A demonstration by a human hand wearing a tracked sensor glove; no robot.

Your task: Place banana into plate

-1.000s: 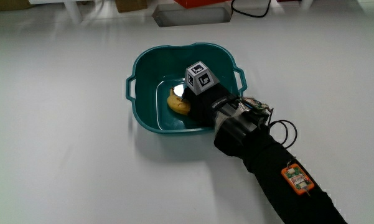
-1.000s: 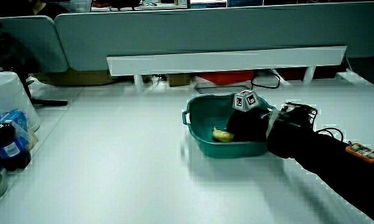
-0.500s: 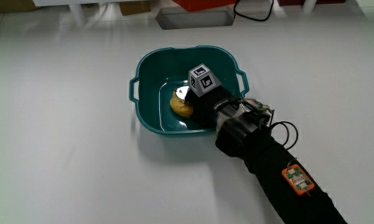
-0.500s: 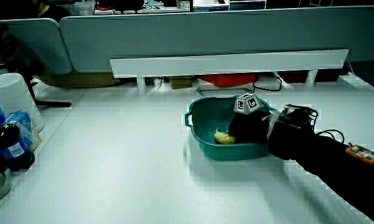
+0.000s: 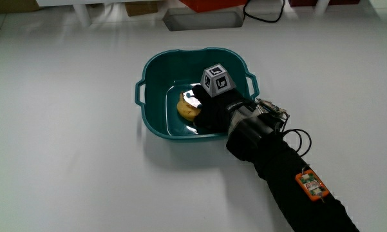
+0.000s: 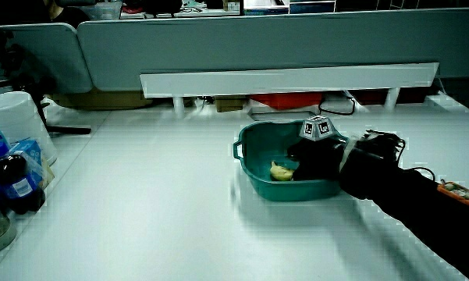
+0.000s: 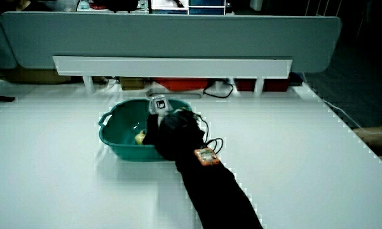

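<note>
A yellow banana (image 5: 188,107) lies on the floor of a teal basin (image 5: 180,55) with two handles, which serves as the plate. The gloved hand (image 5: 212,114) reaches into the basin over the rim nearest the person and rests right beside the banana. Its fingers look relaxed and hold nothing. A patterned cube (image 5: 218,79) sits on the back of the hand. In both side views the banana (image 6: 280,170) (image 7: 140,136) shows inside the basin (image 6: 273,190) (image 7: 121,150), next to the hand (image 6: 316,160) (image 7: 159,127).
A small orange device (image 5: 311,185) is strapped to the forearm, with cables near the wrist. In a side view, dark bottles (image 6: 12,183) and a white bucket (image 6: 12,117) stand at the table's edge. A low partition (image 6: 257,39) with a white rail (image 6: 289,80) borders the table.
The hand has drawn back a little from the banana toward the basin's rim. The banana stays where it lay on the basin floor.
</note>
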